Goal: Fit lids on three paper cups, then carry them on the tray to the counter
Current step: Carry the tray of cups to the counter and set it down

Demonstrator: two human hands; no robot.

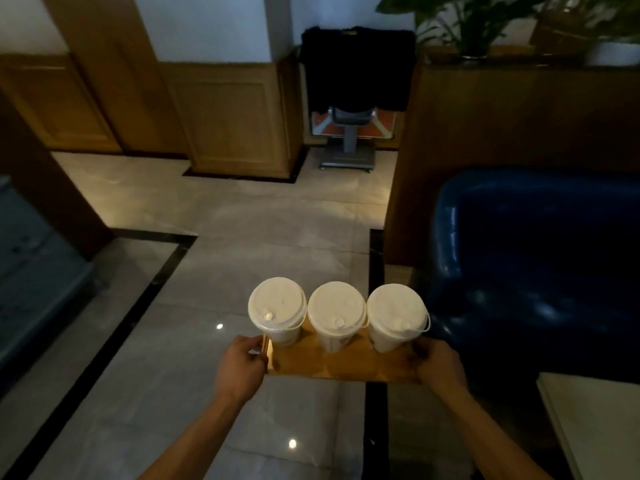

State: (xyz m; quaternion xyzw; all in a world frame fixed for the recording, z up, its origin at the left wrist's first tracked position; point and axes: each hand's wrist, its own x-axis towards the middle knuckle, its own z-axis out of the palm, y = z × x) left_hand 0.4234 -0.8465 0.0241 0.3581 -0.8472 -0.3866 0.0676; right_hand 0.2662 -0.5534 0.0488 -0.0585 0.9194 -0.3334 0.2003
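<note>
Three lidded cups (336, 315), markings unreadable

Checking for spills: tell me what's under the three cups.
The three cups stand on a wooden tray; beneath it shows tiled floor. The tray under their bases is hidden.

Wooden tray (346, 367): flat, rectangular, light brown; held level in mid-air above a pale tiled floor, gripped at both short ends. Low raised rim seen at the left end.

Left cup (277, 308): white paper, upright, capped with a white lid bearing a small round plug toward the near edge; stood at the tray's left end.

Middle cup (336, 315): same make, upright, lidded, plug likewise toward the near edge; stood between the other two, lids nearly touching.

Right cup (397, 315): same make, upright, lidded; stood at the tray's right end.

All three set in one row across the tray.
</note>
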